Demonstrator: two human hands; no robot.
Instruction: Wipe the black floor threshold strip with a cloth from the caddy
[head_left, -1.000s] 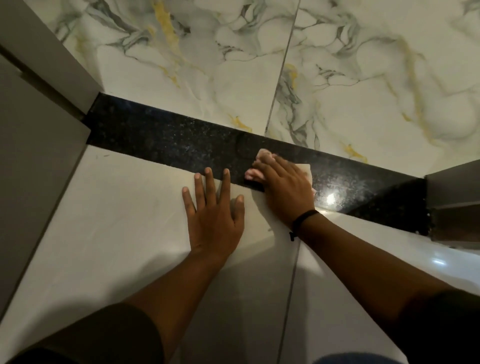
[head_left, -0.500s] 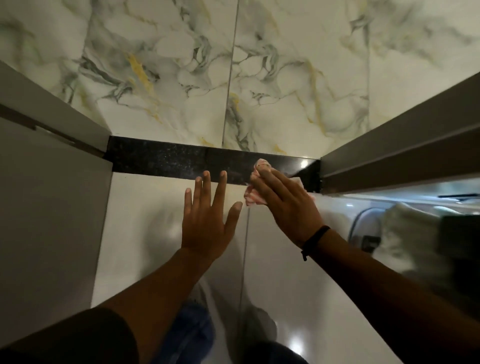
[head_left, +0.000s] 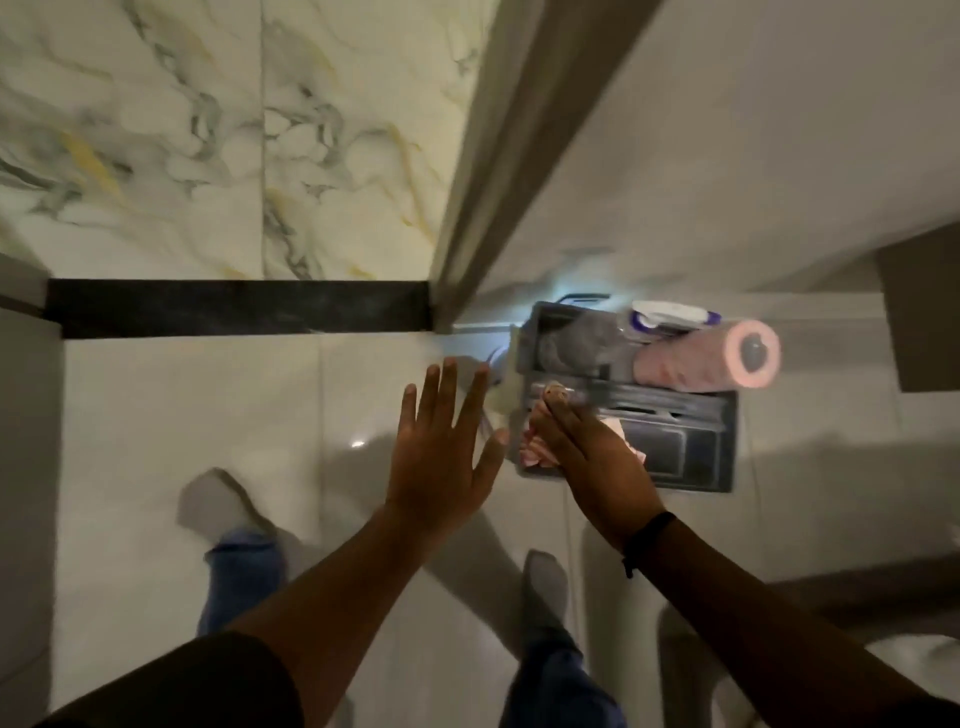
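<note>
I am looking straight down while standing on pale glossy floor tiles (head_left: 171, 426). The black threshold strip (head_left: 234, 307) is running across the upper left, bordered above by white marble tiles with grey and gold veins (head_left: 156, 130), and ending on the right against a grey door frame (head_left: 498, 171). A grey wall edge (head_left: 26, 415) is closing in the far left side. Open tile is lying between the strip and my grey-socked feet (head_left: 218, 501), which are planted below it.

My left hand (head_left: 441, 462) is hanging flat in the air with fingers spread, gripping nothing. My right hand (head_left: 587, 452), a dark band at the wrist, is holding a crumpled pink-and-white cloth (head_left: 535, 451) beneath the palm, over the near left corner of a grey caddy (head_left: 696, 452). The cloth is well apart from the strip. The caddy is sitting on the tile just right of the door frame, carrying a pink roll (head_left: 711, 358), a grey cloth (head_left: 576, 343) and a white and purple spray bottle (head_left: 670, 317). The picture is motion-blurred.
</note>
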